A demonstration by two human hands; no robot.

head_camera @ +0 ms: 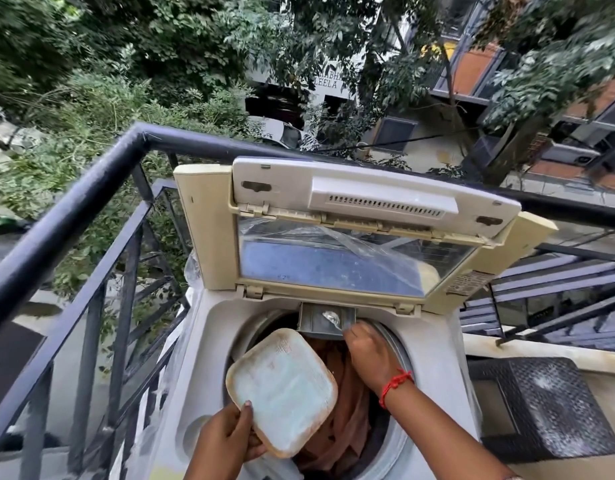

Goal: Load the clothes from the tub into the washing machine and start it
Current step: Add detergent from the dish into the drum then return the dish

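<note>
While the washing machine stands on a balcony with its hinged lid folded upright against the black railing, brown clothes already lie inside the drum, filling the visible part of the round opening. The left hand is clenched on the lower corner of a pale, squarish plastic container, thumb on top, holding it tilted above the drum's left half. The right hand, with a red thread tied around the wrist, reaches across the opening to the grey detergent compartment at the back rim; its fingertips pinch a small spoon whose bowl rests in that compartment, so that grip is closed on the spoon. Just right of the machine a dark perforated crate, dusted white, sits on the balcony floor. Trees and buildings lie beyond the railing. No tub shows in this view.
</note>
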